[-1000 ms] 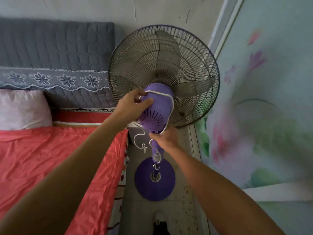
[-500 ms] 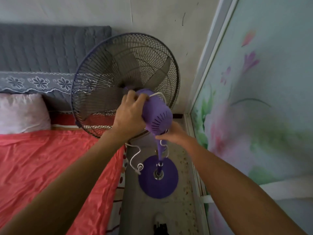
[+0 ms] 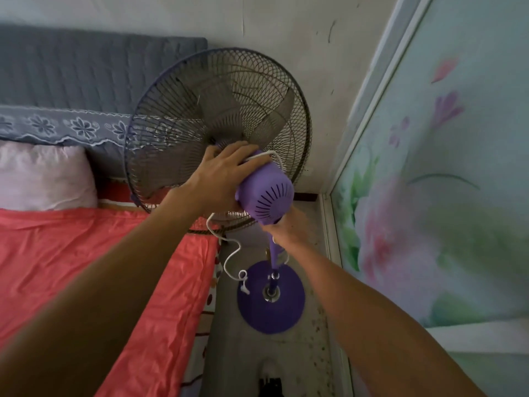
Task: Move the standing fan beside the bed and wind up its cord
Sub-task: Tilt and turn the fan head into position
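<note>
The left hand [image 3: 226,174] grips the fan [image 3: 264,196] and white cord [image 3: 229,253] beside the bed [image 3: 114,253]; the blurred right hand [image 3: 289,229] clasps the neck below.

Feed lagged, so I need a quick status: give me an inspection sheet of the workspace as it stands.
Surface: speckled floor strip between bed and painted panel.
Job's things: fan upright, base on floor, cage overlapping the bed's edge.
Clutter: dark object at bottom edge, unclear.
Grippers: left hand on motor housing; right hand under it at the pole, blurred.
Cables: white cord over housing, rest dangling loose, plug hanging near the base.
Surroundings: pillow, grey headboard, wall behind.
</note>
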